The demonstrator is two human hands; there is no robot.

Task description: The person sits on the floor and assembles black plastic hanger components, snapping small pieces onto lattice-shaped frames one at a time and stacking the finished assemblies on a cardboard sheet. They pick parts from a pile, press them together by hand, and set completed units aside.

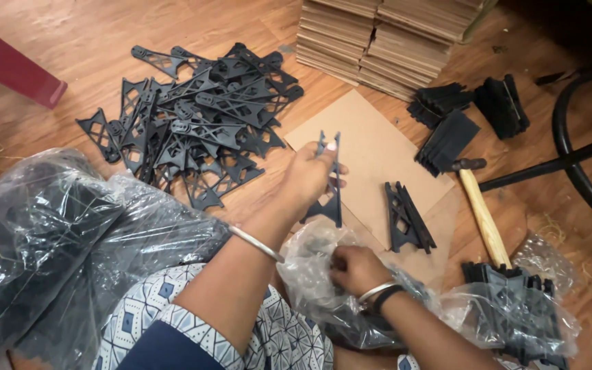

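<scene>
Right hand (356, 268): fingers closed, gripping clear plastic bag (323, 274) near the lap.
Left hand (307, 177): pinching black plastic bracket (330, 199) upright over cardboard sheet (371, 154).
Beyond: bracket pile (193, 123), hammer (481, 209).

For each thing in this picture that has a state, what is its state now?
Left hand: closed on black frame pieces, held upright.
Right hand: inside the open clear bag.
Pile of black frames: loose, tangled on the floor.
Small frame set: lying on the cardboard sheet.
Hammer: lying flat, untouched.
Cardboard stack: neatly piled.
</scene>
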